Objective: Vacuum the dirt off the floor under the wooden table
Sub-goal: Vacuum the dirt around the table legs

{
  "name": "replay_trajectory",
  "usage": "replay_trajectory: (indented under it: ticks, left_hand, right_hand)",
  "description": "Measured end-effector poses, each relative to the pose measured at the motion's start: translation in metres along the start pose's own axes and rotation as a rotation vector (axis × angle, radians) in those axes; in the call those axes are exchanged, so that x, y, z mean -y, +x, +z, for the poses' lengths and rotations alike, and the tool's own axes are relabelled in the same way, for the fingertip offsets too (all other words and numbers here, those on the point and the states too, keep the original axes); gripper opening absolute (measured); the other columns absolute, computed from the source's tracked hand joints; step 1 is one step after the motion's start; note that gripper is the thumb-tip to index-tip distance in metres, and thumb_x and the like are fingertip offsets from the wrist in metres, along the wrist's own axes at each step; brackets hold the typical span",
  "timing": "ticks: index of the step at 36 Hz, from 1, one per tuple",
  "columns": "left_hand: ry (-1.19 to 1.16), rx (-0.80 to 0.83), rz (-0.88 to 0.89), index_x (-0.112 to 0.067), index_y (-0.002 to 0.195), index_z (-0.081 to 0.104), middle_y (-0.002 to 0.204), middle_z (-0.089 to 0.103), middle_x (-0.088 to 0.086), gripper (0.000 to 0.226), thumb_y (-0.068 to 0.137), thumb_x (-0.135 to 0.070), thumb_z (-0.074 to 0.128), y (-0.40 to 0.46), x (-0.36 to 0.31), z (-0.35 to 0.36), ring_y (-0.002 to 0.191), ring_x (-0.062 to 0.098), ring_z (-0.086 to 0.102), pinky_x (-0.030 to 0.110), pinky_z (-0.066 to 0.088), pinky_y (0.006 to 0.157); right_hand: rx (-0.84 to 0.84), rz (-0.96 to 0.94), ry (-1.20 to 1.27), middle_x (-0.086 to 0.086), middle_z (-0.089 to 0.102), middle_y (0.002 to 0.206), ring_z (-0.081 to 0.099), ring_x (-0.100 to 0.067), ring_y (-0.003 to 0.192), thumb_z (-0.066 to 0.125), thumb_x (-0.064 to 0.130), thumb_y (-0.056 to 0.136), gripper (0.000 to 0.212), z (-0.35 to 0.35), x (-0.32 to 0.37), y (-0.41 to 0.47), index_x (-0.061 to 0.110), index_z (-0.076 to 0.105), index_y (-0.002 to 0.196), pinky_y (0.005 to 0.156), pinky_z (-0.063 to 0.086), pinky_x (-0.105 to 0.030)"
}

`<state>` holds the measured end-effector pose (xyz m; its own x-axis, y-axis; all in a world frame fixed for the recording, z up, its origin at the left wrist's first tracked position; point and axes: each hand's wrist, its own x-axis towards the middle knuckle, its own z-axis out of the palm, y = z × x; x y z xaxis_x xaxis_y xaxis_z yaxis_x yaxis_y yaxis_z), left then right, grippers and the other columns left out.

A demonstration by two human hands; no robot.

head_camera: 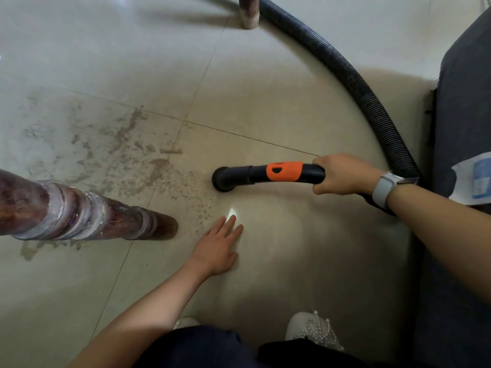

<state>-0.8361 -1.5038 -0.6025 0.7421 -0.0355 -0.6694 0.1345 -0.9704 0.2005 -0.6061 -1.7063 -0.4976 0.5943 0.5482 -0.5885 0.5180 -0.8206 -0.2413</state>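
Showing are two table legs (pixel 87 211), one vacuum hose (pixel 353 83), one nozzle (pixel 225 179), two hands (pixel 218 248), two shoes (pixel 310 330), one wristwatch (pixel 385 188).

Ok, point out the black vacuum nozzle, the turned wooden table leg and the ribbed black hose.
black vacuum nozzle (pixel 222 179): head view, round mouth end.
turned wooden table leg (pixel 79 211): head view, ringed middle.
ribbed black hose (pixel 353 78): head view, mid-curve.

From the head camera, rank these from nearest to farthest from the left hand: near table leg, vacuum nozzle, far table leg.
From the left hand:
1. Vacuum nozzle, just ahead, slightly right.
2. Near table leg, to the left; its foot is almost as close as the nozzle.
3. Far table leg, at the top edge.
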Motion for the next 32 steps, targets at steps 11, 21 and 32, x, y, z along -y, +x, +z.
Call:
replay_trajectory:
  ticks: [11,21,32]
  left_hand:
    - [-0.005,0.033,-0.012,-0.023,0.153,0.010,0.160,-0.008,-0.001,0.065,0.097,-0.035,0.042,-0.011,-0.004,-0.001,0.148,0.021,-0.004,0.035,0.020,0.116]
    - [-0.047,0.046,-0.030,-0.024,0.153,0.011,0.160,-0.009,0.000,0.064,0.098,-0.031,0.041,-0.019,-0.001,0.006,0.147,0.023,-0.006,0.038,0.022,0.117]
    - [-0.061,0.012,-0.013,-0.025,0.153,0.011,0.160,-0.009,-0.001,0.062,0.098,-0.029,0.041,-0.027,0.007,0.015,0.147,0.023,-0.008,0.033,0.017,0.117]
  right_hand:
    - [-0.083,0.023,-0.073,0.001,0.055,0.071,0.054,-0.022,0.067,0.065,0.031,0.075,0.018,0.005,-0.007,-0.013,0.024,0.050,0.084,0.060,0.041,-0.029]
    - [-0.036,-0.040,-0.139,0.004,0.054,0.069,0.052,-0.018,0.064,0.064,0.030,0.077,0.017,0.002,0.002,-0.018,0.027,0.047,0.079,0.056,0.038,-0.027]
    - [0.008,-0.104,-0.132,0.006,0.051,0.067,0.047,-0.014,0.059,0.063,0.028,0.079,0.018,0.009,0.023,-0.015,0.026,0.046,0.079,0.051,0.032,-0.026]
